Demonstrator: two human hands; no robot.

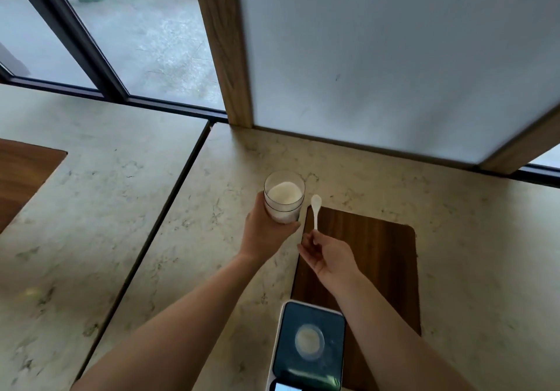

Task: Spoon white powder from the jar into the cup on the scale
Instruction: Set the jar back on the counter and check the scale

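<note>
A clear jar [284, 198] holding white powder stands on the marble counter, and my left hand [264, 230] wraps around its near side. Just right of the jar, my right hand [325, 257] pinches the handle of a small white spoon [315, 208]; its bowl points away from me and hovers beside the jar's rim. Near the bottom edge lies a white-framed scale [309, 346] with a dark top. A small clear cup [309, 341] with some white powder in it sits on the scale.
A dark wooden board [372, 257] lies under my right hand and partly under the scale. A frosted panel in a wooden frame [394, 57] rises behind the counter. A seam [169, 202] splits the counter from a second slab at the left.
</note>
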